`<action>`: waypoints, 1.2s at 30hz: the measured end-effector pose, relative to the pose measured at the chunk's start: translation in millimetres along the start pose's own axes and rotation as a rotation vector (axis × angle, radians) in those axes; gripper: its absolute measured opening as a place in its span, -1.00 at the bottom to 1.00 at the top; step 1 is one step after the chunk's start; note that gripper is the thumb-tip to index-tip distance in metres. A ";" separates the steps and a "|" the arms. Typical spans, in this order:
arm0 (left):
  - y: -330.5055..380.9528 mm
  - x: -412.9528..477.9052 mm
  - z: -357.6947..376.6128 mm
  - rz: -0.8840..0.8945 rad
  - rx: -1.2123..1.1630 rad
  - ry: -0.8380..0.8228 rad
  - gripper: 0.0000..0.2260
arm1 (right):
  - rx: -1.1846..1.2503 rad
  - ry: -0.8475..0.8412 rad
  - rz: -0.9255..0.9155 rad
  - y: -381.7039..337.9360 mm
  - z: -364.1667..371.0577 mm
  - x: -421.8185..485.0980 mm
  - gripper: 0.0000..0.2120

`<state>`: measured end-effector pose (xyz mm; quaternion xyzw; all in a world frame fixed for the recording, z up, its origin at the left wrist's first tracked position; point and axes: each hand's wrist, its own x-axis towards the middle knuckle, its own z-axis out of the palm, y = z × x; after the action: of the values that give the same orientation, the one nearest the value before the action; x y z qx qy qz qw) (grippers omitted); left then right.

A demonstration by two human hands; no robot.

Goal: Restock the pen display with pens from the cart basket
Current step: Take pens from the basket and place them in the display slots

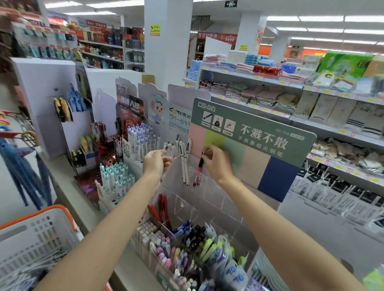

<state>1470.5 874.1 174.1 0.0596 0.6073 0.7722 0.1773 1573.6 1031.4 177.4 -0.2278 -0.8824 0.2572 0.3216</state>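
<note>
Pink pen (pixel 197 173) pinched by right hand (pixel 218 164)

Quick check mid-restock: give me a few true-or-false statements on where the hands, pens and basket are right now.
1. The right hand pinches a pink pen by its top. True.
2. The basket sits at lower right. False: it is at lower left.
3. The left hand holds white pens. True.
4. Both hands are in the basket. False: both are raised at the display.
</note>
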 end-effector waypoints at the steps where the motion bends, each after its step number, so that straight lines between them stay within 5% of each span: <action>1: -1.9 1.6 -0.7 -0.008 0.001 0.008 -0.79 | -0.005 -0.010 0.005 1.0 0.5 -0.6 -0.85; 6: -10.2 5.9 -2.2 -0.053 -0.005 0.030 -0.77 | -0.042 -0.038 -0.026 -0.6 -3.2 -1.7 -0.64; 11: -16.3 13.9 -11.1 -0.137 -0.071 0.013 -0.75 | -0.004 0.069 -0.203 -22.2 2.8 -12.9 -0.77; 15: -46.6 24.4 -55.8 -0.186 -0.052 0.161 -0.72 | 0.023 -0.034 -0.303 -50.0 40.9 -33.3 -0.77; 26: -148.9 -42.5 -304.3 -0.339 0.092 0.723 -0.77 | 0.094 -0.797 -0.297 -105.3 220.1 -151.3 -0.72; 36: -218.9 -110.3 -423.7 -0.668 0.204 0.872 -0.72 | 0.010 -1.285 -0.216 -119.8 316.2 -241.4 -0.65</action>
<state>1486.9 491.3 -130.5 -0.4441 0.6819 0.5645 0.1382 1495.2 705.8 -68.3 0.0630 -0.9156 0.3126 -0.2450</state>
